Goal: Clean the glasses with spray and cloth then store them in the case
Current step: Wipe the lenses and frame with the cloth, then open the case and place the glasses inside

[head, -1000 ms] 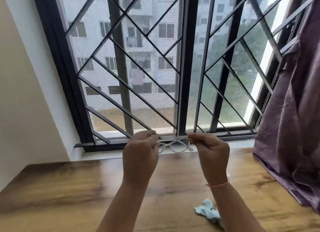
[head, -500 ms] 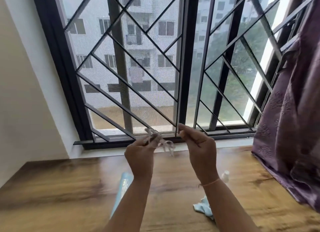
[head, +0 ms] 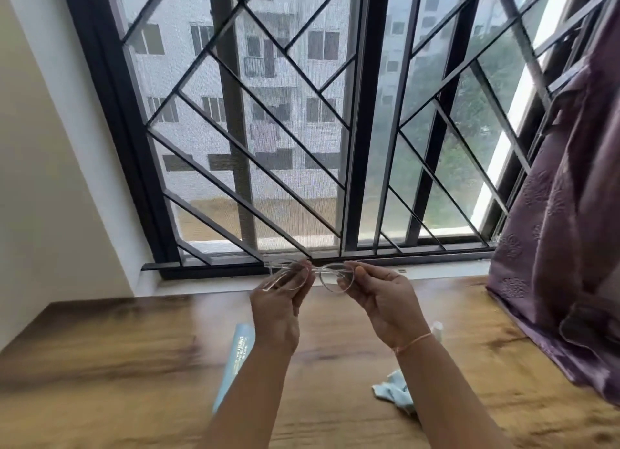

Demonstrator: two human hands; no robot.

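Observation:
Clear-framed glasses (head: 330, 275) are held up in front of the window, above the wooden table (head: 100, 364). My left hand (head: 278, 309) pinches the left lens and temple; my right hand (head: 385, 301) pinches the right lens rim. A long light-blue case (head: 235, 358) lies on the table under my left forearm, partly hidden. A crumpled light-blue cloth (head: 392, 391) lies on the table beside my right forearm. A small white spray bottle (head: 437, 329) peeks out behind my right wrist.
A barred window with a dark frame (head: 355, 146) fills the wall behind the table. A purple curtain (head: 563, 247) hangs at the right and drapes onto the table's right edge. A cream wall (head: 40, 180) closes the left side.
The glasses were turned in my hands, with the temples folding, and are now held level with both lenses facing me. The view dropped a little, showing the case and bottle.

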